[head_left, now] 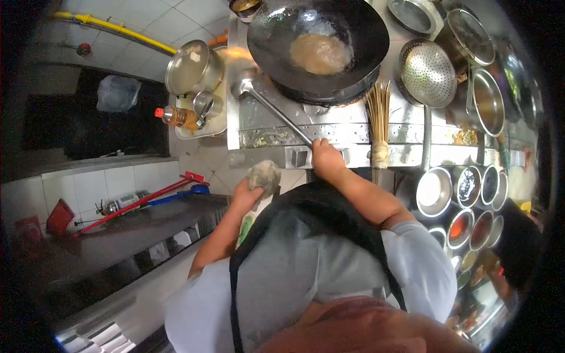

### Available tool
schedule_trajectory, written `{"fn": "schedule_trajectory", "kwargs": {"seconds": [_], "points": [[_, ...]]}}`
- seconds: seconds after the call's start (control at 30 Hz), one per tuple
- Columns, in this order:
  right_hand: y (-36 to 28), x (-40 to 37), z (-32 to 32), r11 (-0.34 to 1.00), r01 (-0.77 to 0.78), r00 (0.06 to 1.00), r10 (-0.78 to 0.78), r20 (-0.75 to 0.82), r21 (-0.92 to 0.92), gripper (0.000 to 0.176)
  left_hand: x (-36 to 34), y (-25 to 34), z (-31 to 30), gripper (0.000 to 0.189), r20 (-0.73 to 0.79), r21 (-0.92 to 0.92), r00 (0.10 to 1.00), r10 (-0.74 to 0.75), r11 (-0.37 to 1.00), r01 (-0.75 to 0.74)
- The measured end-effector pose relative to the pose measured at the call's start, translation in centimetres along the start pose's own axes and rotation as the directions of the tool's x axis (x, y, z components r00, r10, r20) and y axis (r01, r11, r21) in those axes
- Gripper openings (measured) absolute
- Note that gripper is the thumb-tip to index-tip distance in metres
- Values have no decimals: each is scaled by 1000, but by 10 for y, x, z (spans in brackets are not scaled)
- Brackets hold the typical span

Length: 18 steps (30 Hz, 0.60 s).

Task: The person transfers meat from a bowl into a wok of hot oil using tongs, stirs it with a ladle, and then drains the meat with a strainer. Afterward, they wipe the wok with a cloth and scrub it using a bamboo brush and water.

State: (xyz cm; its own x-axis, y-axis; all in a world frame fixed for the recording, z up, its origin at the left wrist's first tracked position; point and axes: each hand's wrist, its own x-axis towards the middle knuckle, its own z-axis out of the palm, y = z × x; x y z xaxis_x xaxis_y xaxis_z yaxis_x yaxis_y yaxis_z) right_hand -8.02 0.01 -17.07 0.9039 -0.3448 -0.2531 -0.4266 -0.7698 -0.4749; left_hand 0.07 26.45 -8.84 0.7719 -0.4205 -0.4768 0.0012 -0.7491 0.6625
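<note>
My right hand (328, 159) is wrapped round the end of a long metal ladle (281, 116), whose bowl rests or hovers just above the steel stove top, left of the wok. In the black wok (265, 47) at the top centre lies a pool of cloudy brown liquid (321, 53). My left hand (243, 196) is closed on a bunched greyish rag (263, 177), held in front of the stove's front edge. A bamboo wok brush (379, 120) lies on the stove to the right of the ladle.
A perforated strainer (428, 73) and several pans are on the right, above metal seasoning bowls (434, 191). At the left, a pot (189, 67) and a red-capped bottle (176, 116) sit on a tray (218, 122). A dark counter (141, 229) runs along the lower left.
</note>
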Motion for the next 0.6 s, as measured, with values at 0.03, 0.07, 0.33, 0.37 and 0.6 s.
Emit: {"fn": "schedule_trajectory", "kwargs": {"seconds": [0.03, 0.07, 0.33, 0.37, 0.6], "points": [[-1, -3, -8, 1000, -5, 1000, 5, 0, -9, 23, -1, 5, 1, 45, 16, -119, 1000, -4, 993, 6], [2, -6, -17, 990, 37, 999, -34, -23, 137, 18, 3, 6, 4, 45, 24, -128, 1000, 3, 992, 0], [34, -63, -129, 578, -194, 964, -36, 262, 793, 18, 35, 90, 44, 37, 196, -583, 978, -70, 794, 174], [46, -65, -136, 574, -192, 969, -17, 246, 796, 17, 47, 102, 52, 37, 222, -585, 974, -35, 795, 162], [116, -31, -236, 731, -21, 869, 351, -350, 682, 34, 141, 195, 95, 43, 243, -961, 945, 219, 184, 204]]}}
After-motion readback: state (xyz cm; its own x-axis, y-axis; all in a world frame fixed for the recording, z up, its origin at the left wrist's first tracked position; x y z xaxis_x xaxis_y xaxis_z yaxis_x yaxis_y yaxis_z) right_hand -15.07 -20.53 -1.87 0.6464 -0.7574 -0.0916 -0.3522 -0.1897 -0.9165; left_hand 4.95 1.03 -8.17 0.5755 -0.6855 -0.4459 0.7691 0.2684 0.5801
